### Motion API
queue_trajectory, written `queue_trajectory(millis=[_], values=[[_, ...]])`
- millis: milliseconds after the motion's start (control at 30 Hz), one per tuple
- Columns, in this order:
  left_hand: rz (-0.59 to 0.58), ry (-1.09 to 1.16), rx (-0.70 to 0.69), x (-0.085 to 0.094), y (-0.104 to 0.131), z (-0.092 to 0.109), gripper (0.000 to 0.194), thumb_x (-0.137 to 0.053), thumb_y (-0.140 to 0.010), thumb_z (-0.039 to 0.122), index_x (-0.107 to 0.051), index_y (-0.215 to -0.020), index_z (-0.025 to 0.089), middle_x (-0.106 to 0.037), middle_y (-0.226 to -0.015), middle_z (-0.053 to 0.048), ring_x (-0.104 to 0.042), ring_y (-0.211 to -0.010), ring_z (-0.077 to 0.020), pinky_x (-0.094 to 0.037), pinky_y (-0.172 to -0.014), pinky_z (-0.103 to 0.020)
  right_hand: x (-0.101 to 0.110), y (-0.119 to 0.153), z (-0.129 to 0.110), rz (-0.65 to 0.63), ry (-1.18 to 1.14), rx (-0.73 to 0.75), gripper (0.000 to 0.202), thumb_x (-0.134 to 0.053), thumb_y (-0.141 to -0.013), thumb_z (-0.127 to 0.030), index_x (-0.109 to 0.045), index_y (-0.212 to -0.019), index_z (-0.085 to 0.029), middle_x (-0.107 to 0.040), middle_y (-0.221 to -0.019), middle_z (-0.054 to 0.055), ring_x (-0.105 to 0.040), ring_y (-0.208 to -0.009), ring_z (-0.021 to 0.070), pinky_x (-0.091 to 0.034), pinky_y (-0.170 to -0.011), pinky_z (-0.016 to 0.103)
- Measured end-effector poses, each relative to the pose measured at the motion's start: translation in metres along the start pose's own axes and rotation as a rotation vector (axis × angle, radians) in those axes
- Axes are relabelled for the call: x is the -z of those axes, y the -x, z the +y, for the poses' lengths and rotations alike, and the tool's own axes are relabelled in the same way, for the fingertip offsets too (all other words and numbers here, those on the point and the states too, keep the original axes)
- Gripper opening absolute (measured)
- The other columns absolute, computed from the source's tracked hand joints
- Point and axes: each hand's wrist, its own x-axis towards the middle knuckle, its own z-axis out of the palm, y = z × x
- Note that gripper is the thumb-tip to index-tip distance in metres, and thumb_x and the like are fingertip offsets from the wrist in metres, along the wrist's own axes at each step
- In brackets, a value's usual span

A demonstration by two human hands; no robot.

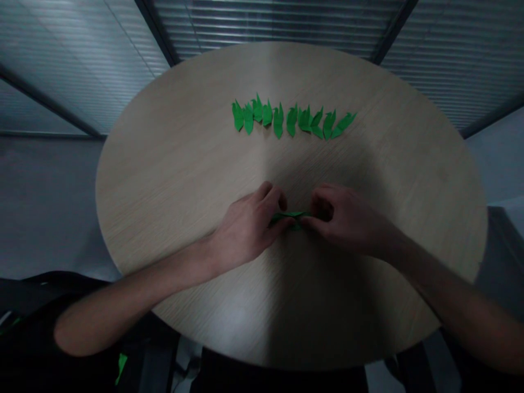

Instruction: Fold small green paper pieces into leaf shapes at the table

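A small folded green paper [295, 215] is held between my two hands, low over the middle of the table. The fingers and thumb of my left hand [262, 221] pinch its left end. At its right end, my right hand [344, 218] grips it between thumb and curled fingers. Parts of the paper are hidden behind the fingertips. Farther back on the table, several folded green paper pieces [278, 121] with pointed tips stand or lie in an uneven row; I cannot tell which.
The round wooden table [164, 164] fills most of the view. Window blinds [270, 24] with dark frames are beyond its far edge. A bright green scrap [121, 367] shows at the lower left, below the table edge.
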Motion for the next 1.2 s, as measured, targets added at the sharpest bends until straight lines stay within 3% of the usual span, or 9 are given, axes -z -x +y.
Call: queue_trajectory(millis=[267, 433, 633, 767, 933, 1033, 1200], values=[[-0.008, -0.004, -0.01, -0.001, -0.001, -0.002, 0.013, -0.065, -0.099, 0.028, -0.057, -0.106, 0.019, -0.06, -0.101, -0.004, -0.057, -0.072, -0.0152, -0.04, -0.06, -0.029, 0.006, -0.006, 0.003, -0.095, -0.008, -0.029, 0.018, -0.078, -0.08, -0.029, -0.063, -0.074, -0.02, -0.06, -0.067, -0.002, -0.052, -0.059, 0.0139, -0.03, -0.056, 0.029], [-0.019, -0.024, -0.03, 0.0, -0.002, -0.004, 0.015, -0.062, -0.101, 0.032, -0.059, -0.107, 0.019, -0.061, -0.101, -0.004, -0.059, -0.072, -0.0156, -0.043, -0.061, -0.029, 0.003, -0.005, 0.014, -0.073, -0.111, 0.026, 0.015, -0.077, -0.084, -0.032, -0.068, -0.088, -0.02, -0.063, -0.071, -0.003, -0.056, -0.063, 0.0146, -0.035, -0.058, 0.028], [-0.032, -0.092, -0.079, 0.0, 0.0, -0.005, 0.023, -0.056, -0.104, 0.033, -0.061, -0.122, 0.019, -0.06, -0.115, -0.009, -0.065, -0.082, -0.0191, -0.053, -0.07, -0.033, 0.001, 0.002, 0.019, -0.053, -0.175, 0.22, 0.021, -0.066, -0.098, -0.031, -0.075, -0.113, -0.021, -0.068, -0.109, 0.006, -0.065, -0.085, 0.0181, -0.047, -0.076, 0.031], [-0.013, -0.114, -0.123, -0.002, 0.002, -0.006, 0.024, -0.055, -0.104, 0.031, -0.065, -0.121, 0.018, -0.059, -0.118, -0.011, -0.064, -0.083, -0.02, -0.056, -0.073, -0.035, -0.004, 0.007, 0.012, -0.023, -0.12, 0.252, 0.015, -0.07, -0.094, -0.022, -0.072, -0.109, -0.021, -0.065, -0.112, 0.006, -0.064, -0.089, 0.0185, -0.048, -0.08, 0.031], [0.033, -0.049, -0.16, 0.001, 0.001, -0.008, 0.029, -0.058, -0.104, 0.038, -0.069, -0.122, 0.017, -0.06, -0.121, -0.014, -0.064, -0.099, -0.0246, -0.057, -0.082, -0.038, -0.008, 0.007, 0.008, 0.023, -0.206, 0.278, 0.014, -0.07, -0.085, -0.011, -0.063, -0.093, -0.02, -0.066, -0.098, 0.002, -0.061, -0.079, 0.0157, -0.045, -0.073, 0.028], [0.008, 0.011, -0.246, 0.002, -0.002, -0.008, 0.024, -0.056, -0.105, 0.029, -0.071, -0.117, 0.016, -0.065, -0.112, -0.013, -0.061, -0.103, -0.0262, -0.055, -0.087, -0.039, -0.008, 0.007, 0.007, 0.066, -0.215, 0.296, 0.018, -0.067, -0.081, -0.006, -0.06, -0.088, -0.02, -0.066, -0.088, 0.0, -0.061, -0.078, 0.0164, -0.044, -0.072, 0.028], [0.037, 0.09, -0.311, 0.0, -0.005, -0.008, 0.02, -0.054, -0.104, 0.02, -0.072, -0.111, 0.015, -0.068, -0.1, -0.011, -0.06, -0.094, -0.0241, -0.052, -0.081, -0.036, -0.008, 0.008, 0.009, 0.151, -0.148, 0.38, 0.025, -0.069, -0.083, -0.011, -0.064, -0.106, -0.019, -0.071, -0.096, 0.005, -0.065, -0.091, 0.0218, -0.048, -0.079, 0.032]])
